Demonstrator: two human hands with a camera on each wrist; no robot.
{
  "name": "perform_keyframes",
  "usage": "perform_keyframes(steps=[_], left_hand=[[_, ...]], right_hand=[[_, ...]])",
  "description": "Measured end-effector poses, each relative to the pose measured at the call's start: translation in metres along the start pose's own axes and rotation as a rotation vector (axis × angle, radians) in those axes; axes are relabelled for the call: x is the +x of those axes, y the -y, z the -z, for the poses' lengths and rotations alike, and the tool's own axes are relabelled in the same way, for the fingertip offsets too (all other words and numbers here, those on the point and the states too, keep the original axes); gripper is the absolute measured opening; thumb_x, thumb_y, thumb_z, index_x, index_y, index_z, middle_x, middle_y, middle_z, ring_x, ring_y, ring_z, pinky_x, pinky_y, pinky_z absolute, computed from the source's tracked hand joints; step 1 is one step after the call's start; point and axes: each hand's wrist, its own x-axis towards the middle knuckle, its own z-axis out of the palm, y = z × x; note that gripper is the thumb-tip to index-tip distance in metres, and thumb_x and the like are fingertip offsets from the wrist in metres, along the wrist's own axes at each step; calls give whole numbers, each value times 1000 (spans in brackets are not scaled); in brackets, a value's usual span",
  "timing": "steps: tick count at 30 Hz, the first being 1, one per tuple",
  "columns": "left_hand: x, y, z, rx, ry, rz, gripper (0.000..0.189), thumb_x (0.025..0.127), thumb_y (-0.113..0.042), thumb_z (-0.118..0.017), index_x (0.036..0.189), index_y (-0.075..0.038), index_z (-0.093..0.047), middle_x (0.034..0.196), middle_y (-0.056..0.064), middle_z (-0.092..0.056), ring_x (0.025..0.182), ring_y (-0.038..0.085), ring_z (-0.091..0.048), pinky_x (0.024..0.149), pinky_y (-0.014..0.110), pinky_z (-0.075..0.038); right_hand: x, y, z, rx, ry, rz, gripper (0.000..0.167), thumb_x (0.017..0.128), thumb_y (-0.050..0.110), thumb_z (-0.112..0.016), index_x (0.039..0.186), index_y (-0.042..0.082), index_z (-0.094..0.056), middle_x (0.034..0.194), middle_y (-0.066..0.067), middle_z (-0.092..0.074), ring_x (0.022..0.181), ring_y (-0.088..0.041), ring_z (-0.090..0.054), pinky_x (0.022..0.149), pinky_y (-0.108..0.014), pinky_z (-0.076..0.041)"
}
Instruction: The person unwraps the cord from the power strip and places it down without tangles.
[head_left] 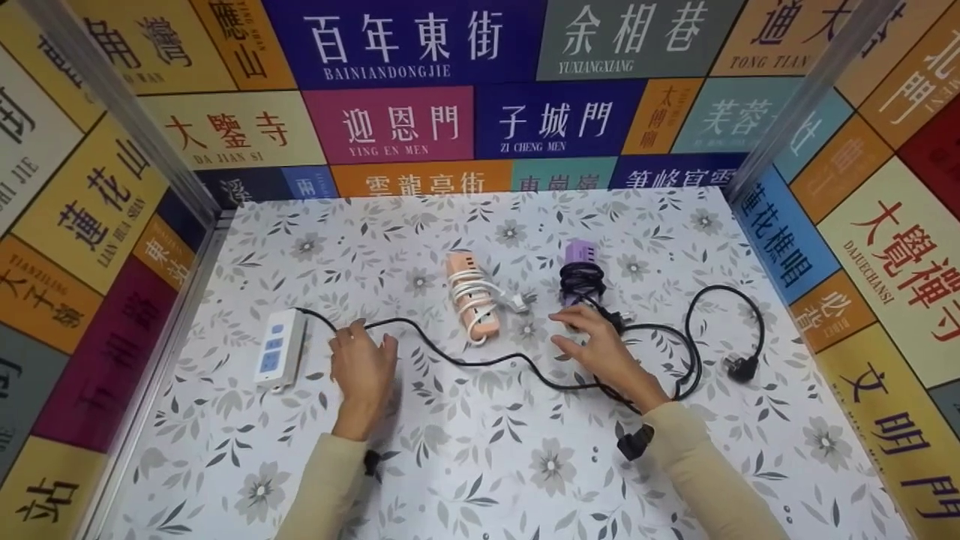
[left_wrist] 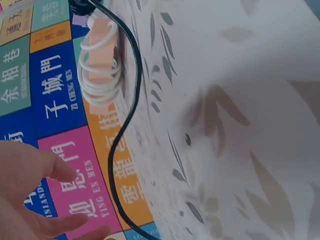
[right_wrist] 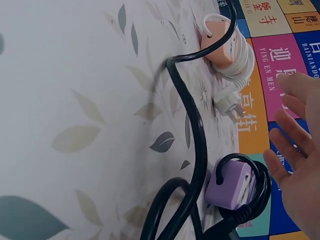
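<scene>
A white power strip (head_left: 281,352) lies at the left of the table. Its black cord (head_left: 480,364) runs in waves to the right, loops, and ends in a black plug (head_left: 742,367). My left hand (head_left: 363,371) hovers by the cord near the strip, covering a short stretch of it. In the left wrist view the fingers look relaxed and apart from the cord. Above the cord's right part, my right hand (head_left: 604,352) has its fingers spread and holds nothing. Close beyond its fingertips is a purple power strip (head_left: 581,251) wrapped in its own black cord (head_left: 581,283).
An orange power strip (head_left: 461,264) wound with white cord (head_left: 472,292) lies between the hands, farther back. Its white plug (head_left: 517,301) points right. The purple strip's plug (head_left: 619,319) lies beside my right hand. Sign-printed walls (head_left: 397,124) enclose the floral tabletop (head_left: 450,450).
</scene>
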Motion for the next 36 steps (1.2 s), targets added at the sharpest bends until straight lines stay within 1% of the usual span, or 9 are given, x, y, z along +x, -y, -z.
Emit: perform_keyframes(steps=[3, 4, 8, 11, 15, 22, 25, 30, 36], left_hand=[[-3, -10, -2, -37, -7, -31, 46, 85, -23, -70, 120, 4, -63, 109, 28, -65, 102, 46, -60, 77, 58, -54], [-4, -13, -3, -51, -8, -45, 45, 85, -23, -70, 120, 4, -63, 109, 28, -65, 102, 45, -59, 78, 57, -54], [-2, -26, -7, -94, -14, -87, 40, 84, -20, -69, 117, 2, -64, 108, 26, -65, 101, 44, -59, 77, 54, -54], [0, -35, -11, -115, -12, -110, 39, 82, -18, -69, 115, 2, -64, 107, 25, -65, 101, 43, -59, 78, 54, -54], [0, -45, -18, -139, 14, -147, 44, 81, -17, -69, 120, 4, -62, 108, 27, -63, 102, 43, -59, 83, 52, -54], [-5, -64, -34, -185, 91, -210, 58, 84, -16, -73, 132, 8, -52, 113, 27, -58, 104, 41, -59, 88, 48, -55], [-8, -72, -42, -214, 128, -227, 61, 87, -20, -74, 135, 7, -49, 114, 27, -57, 104, 40, -59, 89, 48, -55], [-15, -82, -57, -244, 207, -223, 66, 88, -19, -74, 140, 8, -44, 117, 28, -56, 104, 39, -60, 91, 49, -55], [-20, -95, -77, -216, 305, -201, 83, 84, -22, -78, 147, 9, -34, 126, 31, -53, 109, 43, -60, 93, 51, -54]], right_hand=[[6, 2, -3, -6, -3, 36, 37, 87, 11, -77, 124, 9, -71, 124, -11, -65, 94, -21, -58, 82, -39, -54], [8, 2, -4, -12, 1, 41, 38, 87, 11, -77, 125, 9, -70, 125, -11, -65, 96, -20, -59, 82, -38, -54], [19, 3, -6, -26, 38, 51, 44, 86, 10, -78, 129, 6, -67, 130, -14, -64, 115, -30, -61, 94, -45, -53], [26, 2, -8, -33, 68, 18, 47, 87, 11, -77, 132, 8, -65, 135, -14, -62, 129, -35, -56, 106, -50, -48], [33, 3, -9, -24, 87, -54, 48, 89, 13, -76, 136, 10, -63, 140, -12, -58, 135, -35, -50, 110, -54, -44], [48, 5, -13, -18, 59, -72, 51, 88, 13, -76, 136, 7, -61, 142, -15, -58, 137, -35, -49, 117, -50, -39], [54, 6, -16, -2, 49, -97, 52, 89, 15, -76, 137, 8, -61, 143, -14, -57, 137, -34, -49, 118, -49, -37], [62, 4, -25, 31, 38, -74, 51, 87, 11, -76, 136, 2, -61, 140, -18, -58, 135, -37, -50, 117, -50, -39], [70, 3, -34, 15, 26, -44, 50, 85, 7, -77, 132, -2, -62, 137, -22, -59, 132, -39, -52, 116, -50, -39]])
